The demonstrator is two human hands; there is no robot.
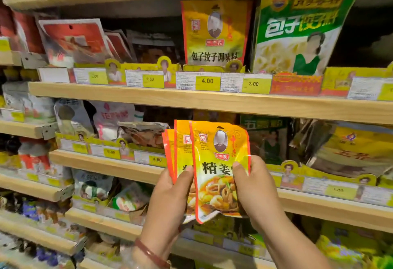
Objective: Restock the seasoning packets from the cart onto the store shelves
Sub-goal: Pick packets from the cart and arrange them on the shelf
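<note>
I hold a small fan of yellow seasoning packets (214, 162) with red edges upright in front of the shelves. My left hand (170, 196) grips the rear packets from the left, thumb across their fronts. My right hand (255, 190) pinches the front packet at its right edge, thumb on its face. The packets hang level with the third wooden shelf (102, 162). The cart is out of view.
Wooden shelves (191, 100) are stacked with seasoning packets behind yellow price tags. A similar yellow packet (214, 32) and a large green and yellow packet (297, 26) stand on the shelf above. Red packets (72, 41) lean at the upper left.
</note>
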